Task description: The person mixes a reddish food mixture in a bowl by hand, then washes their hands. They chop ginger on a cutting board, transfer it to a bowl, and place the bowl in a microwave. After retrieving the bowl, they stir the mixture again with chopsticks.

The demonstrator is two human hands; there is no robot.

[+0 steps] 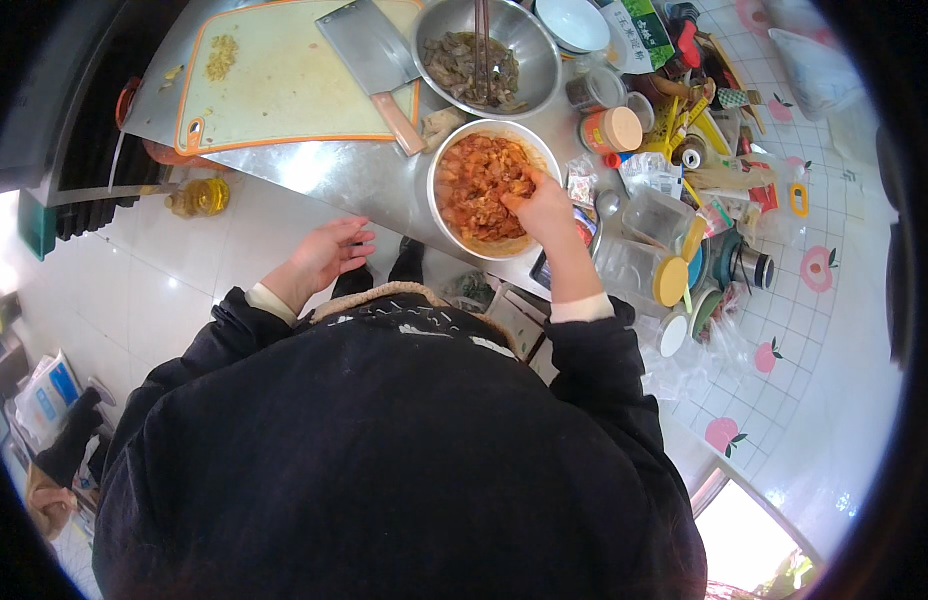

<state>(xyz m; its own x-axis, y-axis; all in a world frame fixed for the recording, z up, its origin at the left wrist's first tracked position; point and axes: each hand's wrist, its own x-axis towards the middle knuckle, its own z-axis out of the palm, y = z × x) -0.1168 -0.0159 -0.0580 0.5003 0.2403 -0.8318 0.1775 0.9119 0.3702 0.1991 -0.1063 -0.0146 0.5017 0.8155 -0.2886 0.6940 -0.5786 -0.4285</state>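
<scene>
A white bowl (439, 214) stands at the counter's edge, filled with small pieces of red-sauced food, likely marinated meat (479, 180). My right hand (543, 206) reaches over the bowl's right rim, thumb and fingers down in the pieces. The fingertips are partly hidden, so how tightly they close cannot be told. My left hand (325, 251) hangs in the air off the counter's edge, empty, with its fingers slightly curled and apart. Behind the white bowl sits a steel bowl (543, 67) of greyish sliced food in liquid (464, 67), with chopsticks (481, 45) standing in it.
A cleaver (374, 52) lies across the orange-edged cutting board (291, 90), which bears minced yellowish bits (222, 58). A ginger root (441, 126) touches the bowls. Jars (612, 130), a spoon (607, 204), a phone (541, 270) and plastic containers (636, 266) crowd the right side.
</scene>
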